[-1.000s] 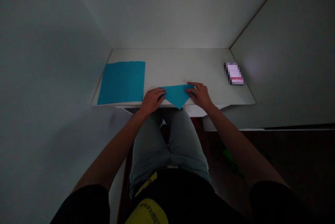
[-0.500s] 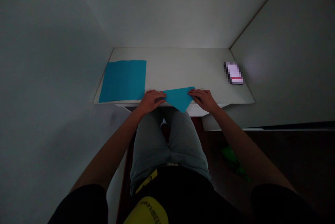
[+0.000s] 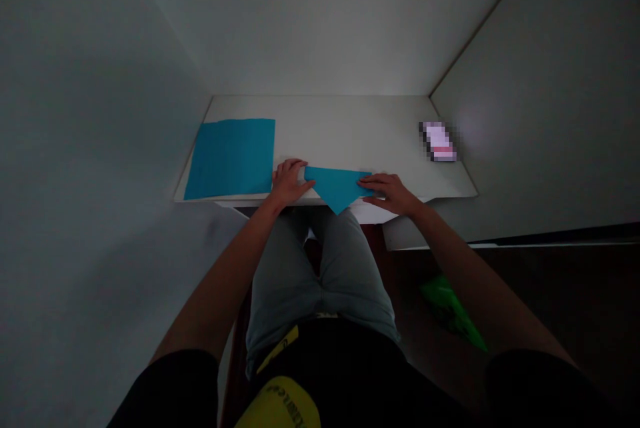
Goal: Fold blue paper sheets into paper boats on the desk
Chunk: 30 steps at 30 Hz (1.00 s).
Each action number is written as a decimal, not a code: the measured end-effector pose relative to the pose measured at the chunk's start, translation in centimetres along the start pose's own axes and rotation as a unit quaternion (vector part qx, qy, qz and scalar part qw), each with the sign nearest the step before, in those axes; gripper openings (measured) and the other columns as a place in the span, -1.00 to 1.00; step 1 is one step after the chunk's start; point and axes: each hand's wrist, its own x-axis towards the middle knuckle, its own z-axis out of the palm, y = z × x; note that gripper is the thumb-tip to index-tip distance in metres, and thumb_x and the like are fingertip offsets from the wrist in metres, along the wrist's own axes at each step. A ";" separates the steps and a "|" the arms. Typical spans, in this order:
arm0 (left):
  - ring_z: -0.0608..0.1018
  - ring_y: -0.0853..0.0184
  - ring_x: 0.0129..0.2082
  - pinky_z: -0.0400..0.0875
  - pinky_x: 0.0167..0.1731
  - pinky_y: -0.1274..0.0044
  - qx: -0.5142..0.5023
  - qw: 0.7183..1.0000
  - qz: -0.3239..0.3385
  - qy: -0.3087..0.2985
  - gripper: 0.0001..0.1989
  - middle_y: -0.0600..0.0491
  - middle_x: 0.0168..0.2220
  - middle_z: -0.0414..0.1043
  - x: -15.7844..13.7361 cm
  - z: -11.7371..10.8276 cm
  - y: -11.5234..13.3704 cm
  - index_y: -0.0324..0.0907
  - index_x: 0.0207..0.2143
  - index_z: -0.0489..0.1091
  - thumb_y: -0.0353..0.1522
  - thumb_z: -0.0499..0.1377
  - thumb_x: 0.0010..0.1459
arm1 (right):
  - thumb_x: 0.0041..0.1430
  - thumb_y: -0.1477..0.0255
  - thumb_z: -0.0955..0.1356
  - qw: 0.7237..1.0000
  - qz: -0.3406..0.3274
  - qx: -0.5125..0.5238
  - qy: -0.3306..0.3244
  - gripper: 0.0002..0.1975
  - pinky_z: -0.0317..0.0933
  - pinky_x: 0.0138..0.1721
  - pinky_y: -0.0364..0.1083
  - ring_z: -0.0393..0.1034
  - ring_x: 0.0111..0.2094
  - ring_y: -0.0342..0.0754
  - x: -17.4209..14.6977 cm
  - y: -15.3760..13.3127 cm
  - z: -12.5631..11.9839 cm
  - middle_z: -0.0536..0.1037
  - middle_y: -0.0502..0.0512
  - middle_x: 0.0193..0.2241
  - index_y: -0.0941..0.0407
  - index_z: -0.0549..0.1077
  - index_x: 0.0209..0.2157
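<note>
A folded piece of blue paper (image 3: 336, 185) lies at the front edge of the white desk, its long straight side away from me and a pointed corner hanging over the edge towards me. My left hand (image 3: 289, 183) is at its left corner, fingers apart, the thumb tip touching the paper and the other fingers on the desk. On the right corner, the fingers of my right hand (image 3: 393, 194) lie stretched out over the paper, the thumb apart and nearer to me. That corner is partly covered by the fingers.
A flat blue sheet (image 3: 231, 158) lies on the left of the white desk (image 3: 345, 128). On the right is a blurred-out phone (image 3: 439, 141) with a lit screen. Walls close in the desk on the left, back and right. Something green (image 3: 455, 311) lies on the dark floor.
The folded paper has turned a little, its point swinging left. My left hand has opened, its fingers moving away from me off the corner. My right thumb has spread from the fingers.
</note>
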 end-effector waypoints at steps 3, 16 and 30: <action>0.32 -0.12 0.47 0.28 0.41 0.09 0.010 1.000 -0.009 -0.015 -0.33 -0.14 0.48 0.31 0.3 -0.2 0.0 -0.04 0.42 0.41 -0.18 0.40 0.32 | 0.51 0.04 0.40 0.999 -0.020 0.042 0.004 -0.54 0.34 0.27 0.35 0.55 0.28 0.27 0.4 0.4 -0.4 0.64 0.14 0.30 -0.19 0.59 0.33; 0.30 -0.11 0.48 0.23 0.42 0.06 0.003 0.999 0.001 -0.049 -0.36 -0.07 0.50 0.27 0.3 -1.0 0.0 0.05 0.35 0.44 -0.12 0.44 0.26 | 0.40 -0.07 0.42 0.994 0.080 0.017 0.072 -0.36 0.32 0.29 0.46 0.42 0.16 0.40 3.3 2.3 1.1 0.49 0.38 0.14 -0.01 0.57 0.33; 0.38 -0.05 0.41 0.19 0.41 0.03 -0.048 0.996 0.062 -0.043 -0.72 -0.03 0.36 0.45 0.7 -0.4 -1.0 0.01 -0.04 0.61 -0.23 0.49 0.22 | 0.26 -0.09 0.53 0.991 0.105 0.072 0.041 -0.35 0.25 0.44 0.52 0.32 0.34 0.44 4.3 4.3 0.6 0.38 0.30 0.22 -0.11 0.56 0.28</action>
